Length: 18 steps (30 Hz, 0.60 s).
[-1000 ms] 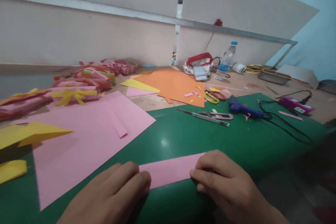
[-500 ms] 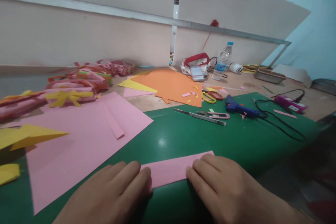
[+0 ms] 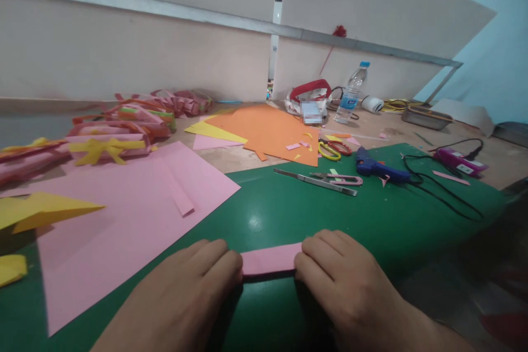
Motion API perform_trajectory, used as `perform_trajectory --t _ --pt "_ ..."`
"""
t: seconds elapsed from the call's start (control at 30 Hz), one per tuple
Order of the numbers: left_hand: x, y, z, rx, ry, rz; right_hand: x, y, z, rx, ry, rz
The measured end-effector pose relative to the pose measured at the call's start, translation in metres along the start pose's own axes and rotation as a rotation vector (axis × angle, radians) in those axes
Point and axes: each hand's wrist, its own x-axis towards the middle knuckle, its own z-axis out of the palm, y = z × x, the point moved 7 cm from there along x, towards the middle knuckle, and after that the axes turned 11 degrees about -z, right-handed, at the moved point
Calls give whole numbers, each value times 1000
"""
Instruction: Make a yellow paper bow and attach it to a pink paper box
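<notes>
Both my hands rest on a narrow pink paper strip [image 3: 269, 259] at the near edge of a green cutting mat [image 3: 330, 214]. My left hand [image 3: 193, 291] covers the strip's left end with fingers curled down on it. At the right end, my right hand [image 3: 342, 286] presses on it with bent fingers. The strip's near edge is lifted and folded up, and only its middle shows between my hands.
A large pink sheet [image 3: 124, 214] with a loose pink strip lies to the left, yellow paper pieces at far left. A utility knife [image 3: 315, 181], pink snips [image 3: 340, 179], scissors [image 3: 333, 149], blue glue gun [image 3: 377, 168], orange sheets [image 3: 272, 129] and a water bottle [image 3: 351, 93] lie beyond.
The pink strip looks narrower now, its near edge raised and folded over. Both hands have shifted slightly toward each other along it.
</notes>
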Motion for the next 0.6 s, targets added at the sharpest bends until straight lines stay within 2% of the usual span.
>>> perform_trajectory --t 0.17,0.33,0.6 --pt "5 -2 3 -56 -25 -54 -3 16 7 71 30 133" --pt "6 -5 9 -65 -119 -118 -2 26 9 96 27 210" --pt "20 -1 -6 -76 -184 -199 0 36 12 208 -94 303"
